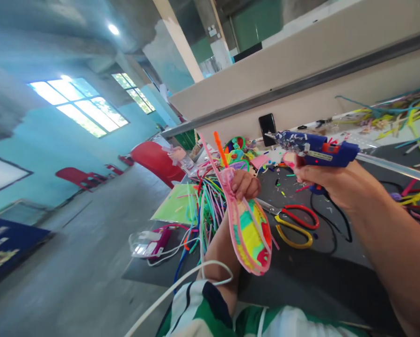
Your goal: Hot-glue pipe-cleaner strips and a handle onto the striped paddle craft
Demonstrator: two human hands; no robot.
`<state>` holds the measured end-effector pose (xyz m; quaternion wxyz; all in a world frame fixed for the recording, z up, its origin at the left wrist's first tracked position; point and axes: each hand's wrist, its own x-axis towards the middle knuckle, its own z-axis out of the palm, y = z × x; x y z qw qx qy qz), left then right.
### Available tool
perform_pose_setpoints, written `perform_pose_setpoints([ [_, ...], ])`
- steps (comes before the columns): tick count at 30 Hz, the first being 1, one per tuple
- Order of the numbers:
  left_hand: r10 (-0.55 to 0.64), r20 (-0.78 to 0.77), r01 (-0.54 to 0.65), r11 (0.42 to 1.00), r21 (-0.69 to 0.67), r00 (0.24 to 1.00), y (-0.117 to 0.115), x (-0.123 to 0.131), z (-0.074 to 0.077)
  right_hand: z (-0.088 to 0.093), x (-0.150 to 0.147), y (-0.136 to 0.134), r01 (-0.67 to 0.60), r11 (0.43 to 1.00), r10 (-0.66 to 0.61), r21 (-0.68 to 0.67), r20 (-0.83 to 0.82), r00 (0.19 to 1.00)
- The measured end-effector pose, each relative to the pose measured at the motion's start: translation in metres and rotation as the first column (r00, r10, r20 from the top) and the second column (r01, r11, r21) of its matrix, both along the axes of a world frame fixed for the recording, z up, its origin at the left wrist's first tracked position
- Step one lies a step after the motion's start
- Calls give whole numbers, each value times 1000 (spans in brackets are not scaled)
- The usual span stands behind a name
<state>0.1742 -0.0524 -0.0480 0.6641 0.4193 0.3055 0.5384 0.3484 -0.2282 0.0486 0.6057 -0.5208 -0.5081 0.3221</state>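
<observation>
Over the dark grey surface (301, 267), we hold: left hand (245, 184), closed on one pink-edged pipe-cleaner piece (251, 234); right hand (327, 179), gripping one blue hot-glue gun (318, 149).

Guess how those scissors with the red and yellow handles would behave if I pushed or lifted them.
The scissors would probably slide rather than roll, as they seem to lie flat on the dark work surface. Their blades look like metal, so they may feel stiff and fairly heavy for their size.
</observation>
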Motion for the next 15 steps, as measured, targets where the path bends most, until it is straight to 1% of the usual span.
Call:
perform_pose_setpoints([
  [4, 37, 70, -41, 998, 54, 997, -14, -11, 17, 0, 1, 2, -12, 1000, 12, -21, -1, 1000],
  [9, 9, 135, -28, 990, 138, 991, -33, -20, 37, 0, 0, 4, -27, 999, 28, 24, -41, 999],
  [12, -22, 164, -2, 989, 145, 986, -40, -24, 44, 0, -2, 5, -22, 999, 27, 44, -104, 994],
  [15, -50, 188, 27, 992, 124, 981, -39, -25, 45, 0, -4, 6, -16, 999, 22, 47, -138, 990],
])
